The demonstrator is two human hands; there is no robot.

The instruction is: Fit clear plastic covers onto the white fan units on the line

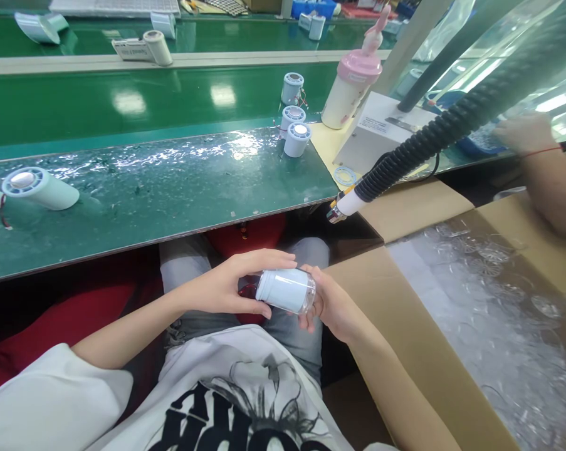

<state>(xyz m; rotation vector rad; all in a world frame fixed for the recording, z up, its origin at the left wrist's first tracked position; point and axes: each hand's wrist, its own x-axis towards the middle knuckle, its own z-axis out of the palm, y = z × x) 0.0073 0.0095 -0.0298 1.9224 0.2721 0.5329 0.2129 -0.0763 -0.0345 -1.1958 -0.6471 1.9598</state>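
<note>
Above my lap lies a pale blue cylinder [283, 289] on its side, with a clear plastic cover around its right end. The fingers and thumb of my left hand [235, 282] curve around its left end, gripping it from above and below. My right hand [327, 300] holds the clear-covered right end, its fingers partly hidden under the cylinder. Three similar blue cylinders stand on the green bench, the nearest one [297, 139] with a silver disc on top. Another blue cylinder [45, 188] leans at the bench's left.
A black corrugated hose [419, 128] with a metal nozzle hangs at the right, by a white box-shaped device [377, 134]. A pink-lidded cup [348, 88] stands behind. An open carton [377, 313] holds clear plastic parts. Another person's arm [546, 163] is at the far right.
</note>
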